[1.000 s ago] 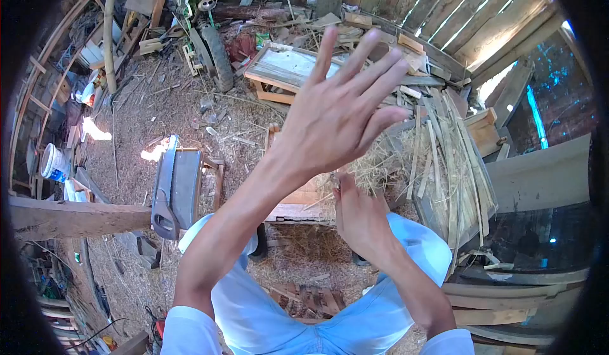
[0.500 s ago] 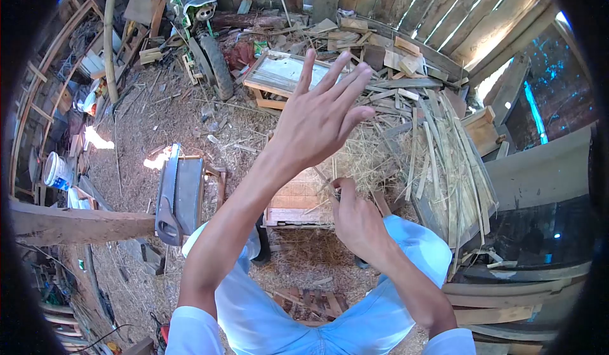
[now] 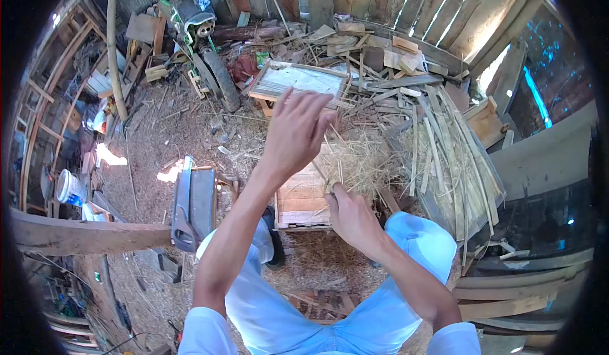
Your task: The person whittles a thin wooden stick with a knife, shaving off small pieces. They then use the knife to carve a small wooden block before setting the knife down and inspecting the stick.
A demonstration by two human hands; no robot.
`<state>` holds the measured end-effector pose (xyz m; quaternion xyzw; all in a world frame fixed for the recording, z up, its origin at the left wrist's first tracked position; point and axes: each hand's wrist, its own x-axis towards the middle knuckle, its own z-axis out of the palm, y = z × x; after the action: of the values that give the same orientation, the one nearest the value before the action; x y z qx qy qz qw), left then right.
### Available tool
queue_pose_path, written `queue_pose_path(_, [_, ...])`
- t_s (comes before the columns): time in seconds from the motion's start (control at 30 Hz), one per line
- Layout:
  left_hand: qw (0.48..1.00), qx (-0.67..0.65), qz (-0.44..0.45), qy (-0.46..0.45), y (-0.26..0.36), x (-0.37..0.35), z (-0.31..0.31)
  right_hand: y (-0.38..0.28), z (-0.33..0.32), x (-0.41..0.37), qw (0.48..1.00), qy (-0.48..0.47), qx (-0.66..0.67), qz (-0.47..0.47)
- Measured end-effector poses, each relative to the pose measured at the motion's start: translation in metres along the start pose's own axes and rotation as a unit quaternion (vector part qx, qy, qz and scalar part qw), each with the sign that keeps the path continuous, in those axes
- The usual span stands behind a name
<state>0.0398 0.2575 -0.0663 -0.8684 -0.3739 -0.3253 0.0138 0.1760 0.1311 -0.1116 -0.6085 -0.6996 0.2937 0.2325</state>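
My left hand [image 3: 295, 131] is raised above the small wooden bench [image 3: 301, 196], its fingers loosely bent and holding nothing. Lower and to its right, my right hand [image 3: 356, 216] is closed round a thin, knife-like tool [image 3: 325, 172] at the edge of the bench. The tool's narrow end points up and left; my fingers hide its grip. Beside that hand, a loose heap of pale fine shavings [image 3: 365, 164] covers the right part of the bench.
A handsaw [image 3: 183, 206] rests on a dark-topped stool [image 3: 204, 196] to the left. Ahead stands a wooden frame with a whitish panel [image 3: 301, 79]. Long thin strips [image 3: 438, 158] are piled at the right. A motorbike [image 3: 203, 44] and scrap wood lie farther back.
My left hand has come down and slightly back toward me, its spread fingers now bent. My right hand stays closed on the tool near the bench. The view has shifted a little.
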Motion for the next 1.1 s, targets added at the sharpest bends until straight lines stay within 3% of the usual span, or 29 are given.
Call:
queue_pose_path(0.03, [0.996, -0.067, -0.062, 0.018, 0.012, -0.003, -0.016, -0.002, 0.0, -0.002, 1.0, 0.005, 0.002, 0.029])
queue_pose_path(0.07, [0.991, -0.097, -0.059, 0.066, 0.02, -0.011, -0.023, -0.002, 0.0, -0.002, 0.999, 0.009, 0.005, 0.032])
queue_pose_path(0.1, [0.992, -0.098, -0.056, 0.064, 0.03, -0.025, -0.028, 0.0, 0.002, -0.002, 0.999, 0.008, 0.004, 0.049])
queue_pose_path(0.17, [0.972, -0.182, -0.141, -0.039, 0.045, -0.053, -0.036, 0.001, 0.007, -0.004, 0.998, 0.013, 0.011, 0.066])
queue_pose_path(0.27, [0.96, -0.241, -0.139, 0.018, 0.049, -0.084, -0.015, -0.002, 0.011, -0.012, 0.998, 0.025, 0.054, 0.038])
queue_pose_path(0.47, [0.947, -0.253, -0.196, -0.003, 0.07, -0.103, -0.025, -0.012, 0.025, -0.029, 0.998, 0.025, 0.019, 0.062])
queue_pose_path(0.57, [0.951, -0.231, -0.203, 0.007, 0.074, -0.108, -0.026, -0.014, 0.036, -0.038, 0.994, 0.019, 0.09, 0.064])
queue_pose_path(0.63, [0.952, -0.228, -0.204, 0.032, 0.075, -0.107, -0.025, -0.016, 0.042, -0.044, 0.988, 0.095, 0.118, 0.038])
queue_pose_path(0.73, [0.955, -0.214, -0.202, 0.027, 0.077, -0.112, -0.024, -0.012, 0.048, -0.043, 0.978, 0.042, 0.179, 0.096])
queue_pose_path(0.87, [0.95, -0.216, -0.222, 0.029, 0.068, -0.118, -0.022, -0.011, 0.06, -0.045, 0.97, 0.08, 0.224, 0.053])
queue_pose_path(1.1, [0.955, -0.212, -0.204, 0.027, 0.071, -0.122, -0.021, -0.02, 0.054, -0.058, 0.99, 0.057, 0.096, 0.085])
